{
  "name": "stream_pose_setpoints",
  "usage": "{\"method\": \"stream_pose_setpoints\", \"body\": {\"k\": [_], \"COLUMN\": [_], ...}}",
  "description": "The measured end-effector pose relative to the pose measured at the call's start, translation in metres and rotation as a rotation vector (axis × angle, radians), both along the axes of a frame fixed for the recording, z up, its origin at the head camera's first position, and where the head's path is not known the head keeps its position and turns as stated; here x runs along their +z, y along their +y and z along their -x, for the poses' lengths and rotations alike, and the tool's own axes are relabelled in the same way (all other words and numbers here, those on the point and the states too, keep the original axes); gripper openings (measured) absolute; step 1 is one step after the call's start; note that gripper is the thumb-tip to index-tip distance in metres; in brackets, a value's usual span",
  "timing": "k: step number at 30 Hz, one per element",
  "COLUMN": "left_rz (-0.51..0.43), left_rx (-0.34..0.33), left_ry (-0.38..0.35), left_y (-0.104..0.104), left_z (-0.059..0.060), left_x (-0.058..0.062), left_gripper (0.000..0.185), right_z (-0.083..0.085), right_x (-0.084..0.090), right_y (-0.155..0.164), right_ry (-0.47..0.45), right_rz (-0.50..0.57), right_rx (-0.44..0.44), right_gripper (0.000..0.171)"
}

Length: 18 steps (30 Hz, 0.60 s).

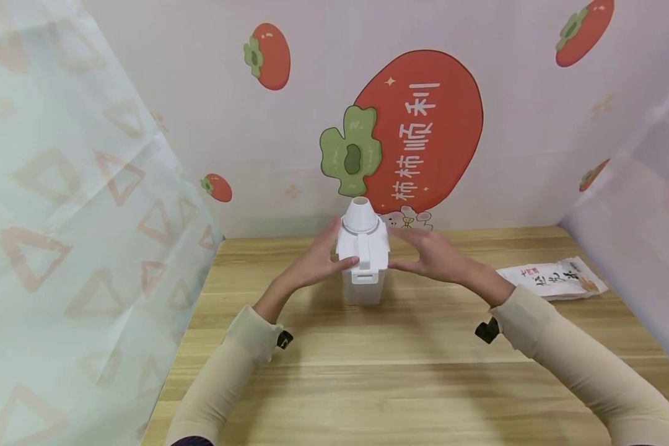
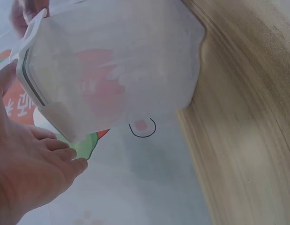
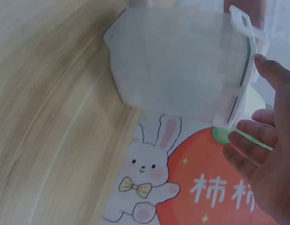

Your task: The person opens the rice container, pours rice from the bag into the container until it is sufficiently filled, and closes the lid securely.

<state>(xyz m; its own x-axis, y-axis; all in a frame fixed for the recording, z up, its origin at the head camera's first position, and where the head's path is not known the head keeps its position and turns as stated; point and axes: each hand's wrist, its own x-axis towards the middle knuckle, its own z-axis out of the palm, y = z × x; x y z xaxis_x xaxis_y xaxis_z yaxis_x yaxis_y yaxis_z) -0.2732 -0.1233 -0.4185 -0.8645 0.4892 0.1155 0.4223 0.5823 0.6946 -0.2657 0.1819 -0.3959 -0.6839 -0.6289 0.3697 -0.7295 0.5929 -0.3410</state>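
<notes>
Filling the far side of the head view, a backdrop (image 1: 290, 136) printed with red persimmons and Chinese characters is standing behind a wooden table (image 1: 401, 378), with pale patterned sheets hanging to either side. Near the middle of the table's far edge, a clear plastic container (image 1: 363, 286) is standing upright on the wood, topped by a white lid (image 1: 362, 246) with a funnel-shaped spout (image 1: 360, 215) rising from it and a latch flap hanging down its near side. The person is reaching in with both arms in beige sleeves — the left hand (image 1: 316, 261) is resting against the lid's left side with its thumb lying on the near edge by the latch, and the right hand (image 1: 432, 255) is sitting just beside the lid's right side with its fingers stretched out toward it. Both hands are looking spread and relaxed rather than curled around anything; in the wrist views the fingers (image 2: 65, 154) of the left and the fingers (image 3: 250, 133) of the right are lying straight next to the lid's rim — whether they are actually pressing on it is hard to tell. Well to the right on the table, a small white packet (image 1: 552, 279) with printed lettering is lying flat.
</notes>
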Motion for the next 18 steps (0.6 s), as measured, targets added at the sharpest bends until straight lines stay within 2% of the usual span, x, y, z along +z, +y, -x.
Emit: {"method": "stream_pose_setpoints", "body": {"k": [7, 10, 15, 18], "left_rz": [0.096, 0.126, 0.175, 0.188], "left_rx": [-0.003, -0.007, -0.018, -0.023], "left_ry": [0.028, 0.034, 0.048, 0.058], "left_y": [-0.001, 0.000, -0.001, -0.001], "left_z": [-0.006, -0.005, -0.005, -0.004], "left_x": [0.002, 0.001, -0.001, -0.001], "left_gripper": [0.111, 0.110, 0.109, 0.108], "right_z": [0.013, 0.019, 0.029, 0.034], "right_x": [-0.007, -0.011, -0.017, -0.021], "right_y": [0.010, 0.011, 0.008, 0.006], "right_ry": [-0.141, -0.234, -0.392, -0.440], "right_rz": [0.012, 0.037, 0.157, 0.214], "right_rx": [-0.049, -0.063, -0.023, 0.006], "right_gripper": [0.089, 0.094, 0.094, 0.094]}}
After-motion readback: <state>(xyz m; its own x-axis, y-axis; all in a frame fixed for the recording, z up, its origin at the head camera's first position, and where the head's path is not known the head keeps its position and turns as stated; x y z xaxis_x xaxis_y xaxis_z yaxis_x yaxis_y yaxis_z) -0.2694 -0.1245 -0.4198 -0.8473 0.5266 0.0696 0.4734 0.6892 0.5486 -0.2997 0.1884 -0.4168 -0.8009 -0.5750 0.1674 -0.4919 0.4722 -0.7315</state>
